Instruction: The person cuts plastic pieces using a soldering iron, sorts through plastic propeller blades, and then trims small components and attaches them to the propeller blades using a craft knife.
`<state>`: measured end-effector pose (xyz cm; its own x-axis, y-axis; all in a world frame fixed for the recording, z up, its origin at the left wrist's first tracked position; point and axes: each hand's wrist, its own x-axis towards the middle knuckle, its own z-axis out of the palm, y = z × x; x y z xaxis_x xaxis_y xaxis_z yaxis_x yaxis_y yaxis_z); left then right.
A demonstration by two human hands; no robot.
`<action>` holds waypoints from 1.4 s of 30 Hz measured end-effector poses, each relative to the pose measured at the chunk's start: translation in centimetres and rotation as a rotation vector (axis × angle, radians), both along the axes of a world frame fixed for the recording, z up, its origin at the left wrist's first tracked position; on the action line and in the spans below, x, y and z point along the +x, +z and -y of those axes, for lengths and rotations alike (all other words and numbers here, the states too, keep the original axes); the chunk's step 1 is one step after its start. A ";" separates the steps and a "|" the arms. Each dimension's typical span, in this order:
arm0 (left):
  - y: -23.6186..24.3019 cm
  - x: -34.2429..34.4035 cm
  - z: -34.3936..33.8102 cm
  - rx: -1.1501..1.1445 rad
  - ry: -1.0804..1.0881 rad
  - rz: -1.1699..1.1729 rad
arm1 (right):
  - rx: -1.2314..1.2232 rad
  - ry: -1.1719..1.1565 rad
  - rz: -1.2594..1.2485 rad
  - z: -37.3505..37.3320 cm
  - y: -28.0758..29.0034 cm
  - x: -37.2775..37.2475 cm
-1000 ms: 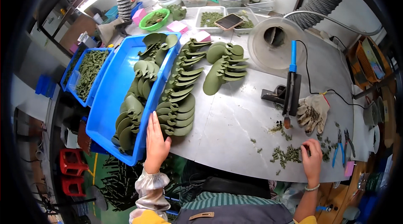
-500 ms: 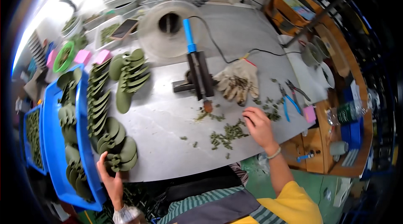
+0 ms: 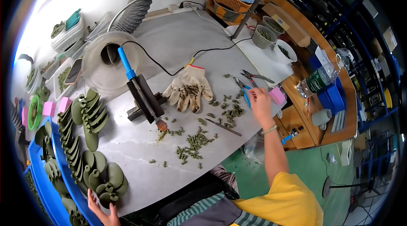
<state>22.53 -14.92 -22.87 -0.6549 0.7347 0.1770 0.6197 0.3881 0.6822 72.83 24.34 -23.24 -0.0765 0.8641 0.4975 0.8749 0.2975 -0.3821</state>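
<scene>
the blue-handled pliers [image 3: 246, 94] are best taken by the handles; whether they are pinched by the right hand [image 3: 260, 105] cannot be told; the left hand [image 3: 103, 214] is spread.

A smooth grey worktable [image 3: 131, 154] carries a black stand [image 3: 146, 100] near its middle, with a stained white glove [image 3: 189, 88] just beside it and small green pieces [image 3: 195, 143] scattered in front. Toward the right lie a slender dark tool [image 3: 224, 127], blue-handled pliers [image 3: 243, 86], dark-handled pliers [image 3: 259, 76] and a pink block [image 3: 277, 95], with more of the pieces strewn between that tool and the pliers. At the left, overlapping green discs [image 3: 115, 175] spread along the surface in clusters, and other pink blocks [image 3: 48, 109] sit beyond them
</scene>
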 end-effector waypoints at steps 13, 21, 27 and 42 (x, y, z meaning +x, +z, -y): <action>5.6 11.3 -11.0 0.054 -0.458 0.112 | -0.263 0.388 0.387 9.9 1.1 -6.2; 2.0 17.1 -15.9 0.117 -0.882 0.068 | -0.106 0.241 0.336 10.4 -1.3 -7.2; 0.1 20.7 -18.1 0.137 -1.039 -0.071 | -0.008 0.231 -0.021 3.8 -0.8 -2.7; -1.2 26.1 -26.3 0.109 -0.937 -0.204 | -0.186 0.269 -0.398 -7.5 -2.4 -3.6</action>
<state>48.62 11.37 -24.05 0.2399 0.9162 0.3210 0.7564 -0.3836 0.5298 69.23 31.86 -25.65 -0.1439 0.9165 0.3732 0.5531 0.3872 -0.7376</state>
